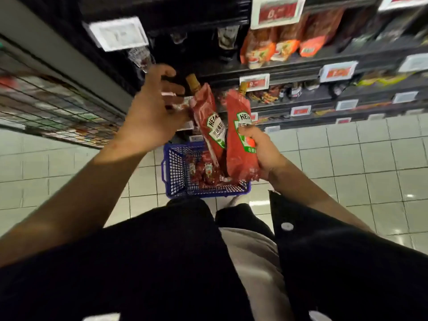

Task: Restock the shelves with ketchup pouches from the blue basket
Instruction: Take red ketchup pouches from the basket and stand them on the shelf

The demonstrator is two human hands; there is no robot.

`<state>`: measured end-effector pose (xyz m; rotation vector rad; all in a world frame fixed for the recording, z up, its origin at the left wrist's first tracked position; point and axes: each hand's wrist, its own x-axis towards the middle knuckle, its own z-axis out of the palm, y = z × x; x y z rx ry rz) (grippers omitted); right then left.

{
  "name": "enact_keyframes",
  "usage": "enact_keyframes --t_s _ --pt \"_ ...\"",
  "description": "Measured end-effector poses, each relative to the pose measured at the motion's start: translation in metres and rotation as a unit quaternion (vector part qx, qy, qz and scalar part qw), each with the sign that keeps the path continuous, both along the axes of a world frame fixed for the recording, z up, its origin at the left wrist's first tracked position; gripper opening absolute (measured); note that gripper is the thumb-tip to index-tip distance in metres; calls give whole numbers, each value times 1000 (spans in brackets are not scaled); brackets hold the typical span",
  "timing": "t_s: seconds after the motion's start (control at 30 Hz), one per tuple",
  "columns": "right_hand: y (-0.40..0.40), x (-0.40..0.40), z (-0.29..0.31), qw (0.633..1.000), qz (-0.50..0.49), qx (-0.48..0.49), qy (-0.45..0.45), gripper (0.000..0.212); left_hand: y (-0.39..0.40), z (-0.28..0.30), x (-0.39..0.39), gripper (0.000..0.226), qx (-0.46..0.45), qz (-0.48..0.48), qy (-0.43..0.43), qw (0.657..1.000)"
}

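Note:
Two red ketchup pouches with green-and-white labels are held up in front of the dark shelves (289, 66). My right hand (261, 149) grips the right pouch (238, 144) around its lower half. My left hand (155, 105) holds the left pouch (209, 121) near its top, fingers curled at the pouch's edge. Below them on the floor stands the blue basket (172, 172), with several more ketchup pouches (205, 173) lying inside.
Orange and red sauce packs (271, 45) stand on an upper shelf at the right, under white price tags (276, 10). Lower shelves hold small goods. A wire rack (53, 107) runs along the left. The floor is pale tile (361, 158).

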<state>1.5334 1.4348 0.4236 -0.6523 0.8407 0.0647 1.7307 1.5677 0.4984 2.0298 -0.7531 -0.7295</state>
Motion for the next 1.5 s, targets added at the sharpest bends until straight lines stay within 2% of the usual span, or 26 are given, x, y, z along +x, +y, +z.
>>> enact_keyframes --t_s 0.07,0.13,0.2,0.27,0.3,0.37,0.47,0.57,0.7,0.8,0.97,1.1,1.27,1.4,1.5 --pt "5 10 21 1000 -7 -11 -6 35 10 3 -16 28 -15 104 190 976" --pt "12 24 42 1000 -1 -27 1 38 19 7 -28 42 -26 156 341 927" --pt "18 40 64 998 12 -60 16 37 27 10 -28 59 -79 181 452 870" --pt "26 52 85 995 13 -90 32 33 35 15 -21 67 -134 173 520 826" --pt "29 57 94 994 11 -104 35 30 38 17 -17 65 -153 167 526 820" --pt "35 67 113 992 14 -126 30 22 41 17 -10 52 -196 139 498 833" --pt "40 80 137 989 5 -146 20 23 45 20 7 37 -235 144 462 843" --pt "42 90 156 983 -34 -180 22 18 51 23 29 37 -241 151 464 839" --pt "38 98 173 967 -71 -246 14 29 52 30 52 36 -254 166 488 818" --pt "33 104 182 953 -76 -292 -6 37 49 37 59 40 -239 138 487 829" --pt "11 115 179 945 -54 -322 -16 26 35 36 57 66 -224 118 353 900" --pt "-17 120 166 948 -7 -314 -55 21 16 31 49 58 -199 172 233 936" --pt "-58 116 151 936 56 -329 -110 21 -16 53 56 44 -206 200 85 954" --pt "-83 108 152 934 62 -324 -134 19 -54 90 86 55 -223 218 -24 950" --pt "-98 104 155 931 77 -331 -135 19 -82 107 112 59 -188 243 -68 949"
